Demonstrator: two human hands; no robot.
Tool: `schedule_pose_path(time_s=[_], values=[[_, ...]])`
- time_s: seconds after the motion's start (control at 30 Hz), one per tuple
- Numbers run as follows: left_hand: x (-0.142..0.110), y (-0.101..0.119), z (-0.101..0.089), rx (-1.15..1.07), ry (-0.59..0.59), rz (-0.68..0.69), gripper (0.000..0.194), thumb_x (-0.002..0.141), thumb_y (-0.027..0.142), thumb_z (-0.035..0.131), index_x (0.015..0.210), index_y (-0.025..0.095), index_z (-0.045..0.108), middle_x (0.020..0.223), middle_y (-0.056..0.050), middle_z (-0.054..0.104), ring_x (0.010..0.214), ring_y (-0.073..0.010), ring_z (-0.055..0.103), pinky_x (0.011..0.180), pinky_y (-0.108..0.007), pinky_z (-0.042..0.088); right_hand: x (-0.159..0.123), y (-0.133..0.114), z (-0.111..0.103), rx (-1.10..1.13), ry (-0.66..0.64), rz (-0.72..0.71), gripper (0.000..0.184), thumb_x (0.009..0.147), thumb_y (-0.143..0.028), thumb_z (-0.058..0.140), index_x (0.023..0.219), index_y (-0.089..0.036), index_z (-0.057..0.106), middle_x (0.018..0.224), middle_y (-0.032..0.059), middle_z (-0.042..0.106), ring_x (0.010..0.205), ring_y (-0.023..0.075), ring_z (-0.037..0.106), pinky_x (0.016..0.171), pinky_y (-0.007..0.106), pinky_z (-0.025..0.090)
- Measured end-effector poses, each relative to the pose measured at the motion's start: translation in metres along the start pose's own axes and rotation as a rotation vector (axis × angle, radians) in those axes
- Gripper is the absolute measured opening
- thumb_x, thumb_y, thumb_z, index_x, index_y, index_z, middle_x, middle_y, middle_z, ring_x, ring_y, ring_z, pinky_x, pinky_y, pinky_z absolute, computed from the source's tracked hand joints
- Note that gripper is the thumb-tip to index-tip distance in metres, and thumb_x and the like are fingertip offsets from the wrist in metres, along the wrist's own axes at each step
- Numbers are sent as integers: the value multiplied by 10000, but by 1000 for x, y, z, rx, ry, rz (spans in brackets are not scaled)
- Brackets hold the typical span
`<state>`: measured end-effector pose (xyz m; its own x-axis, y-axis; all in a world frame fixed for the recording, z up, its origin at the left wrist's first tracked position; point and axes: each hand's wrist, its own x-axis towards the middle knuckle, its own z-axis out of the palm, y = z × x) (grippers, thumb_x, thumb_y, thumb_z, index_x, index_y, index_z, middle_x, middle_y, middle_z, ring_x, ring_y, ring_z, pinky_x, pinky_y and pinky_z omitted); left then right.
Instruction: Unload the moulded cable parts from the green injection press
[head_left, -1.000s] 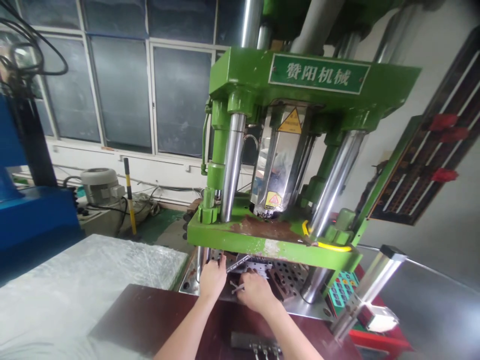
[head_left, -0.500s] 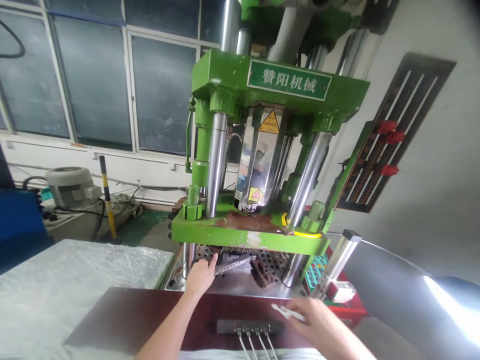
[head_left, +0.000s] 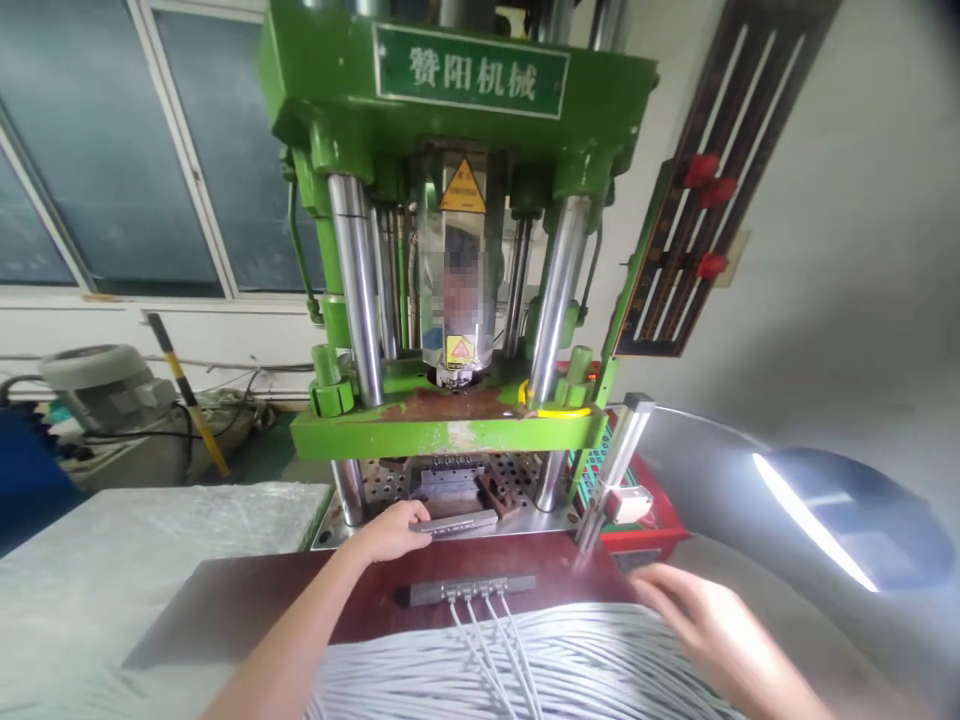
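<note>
Left hand [head_left: 393, 532] grips a slim, straight, grey bar [head_left: 463, 524] — right hand [head_left: 691, 604] blurred, grip unclear.

White glare [head_left: 811, 525] streaks the lower right, where the right hand [head_left: 705, 615] blurs.

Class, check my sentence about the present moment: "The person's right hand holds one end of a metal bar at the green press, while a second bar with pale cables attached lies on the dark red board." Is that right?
Not quite: in the head view, the left hand holds the metal bar; the right hand is well apart from it. The rest stands.
</note>
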<state>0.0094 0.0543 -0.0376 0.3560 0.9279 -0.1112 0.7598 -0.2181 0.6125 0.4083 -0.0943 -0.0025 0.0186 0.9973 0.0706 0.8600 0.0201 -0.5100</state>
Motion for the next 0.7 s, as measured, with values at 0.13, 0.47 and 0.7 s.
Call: schedule_pose_path(time_s=[0.13, 0.47, 0.7], values=[[-6, 1, 1, 64, 59, 71, 185, 696, 301, 601, 851, 202, 616, 969, -40, 571, 925, -194, 538, 850, -317, 395, 42, -80, 41, 31, -221, -245, 266, 746, -257, 536, 996, -301, 616, 1007, -19, 611, 898, 146, 572, 805, 257, 427], [-72, 34, 7, 140, 77, 84, 190, 774, 371, 512, 905, 239, 552, 894, -2, 519, 800, -162, 517, 722, -283, 380, 64, -66, 82, 54, -291, -277, 220, 690, -232, 588, 905, -276, 605, 929, -34, 569, 797, 115, 545, 695, 228, 367], [-88, 39, 7, -65, -1, -7, 156, 842, 359, 447, 958, 260, 477, 875, 20, 555, 757, -150, 533, 677, -279, 375, 63, -74, 66, 130, -263, -283, 156, 785, -259, 526, 939, -229, 521, 807, -12, 586, 751, 138, 538, 679, 259, 365]])
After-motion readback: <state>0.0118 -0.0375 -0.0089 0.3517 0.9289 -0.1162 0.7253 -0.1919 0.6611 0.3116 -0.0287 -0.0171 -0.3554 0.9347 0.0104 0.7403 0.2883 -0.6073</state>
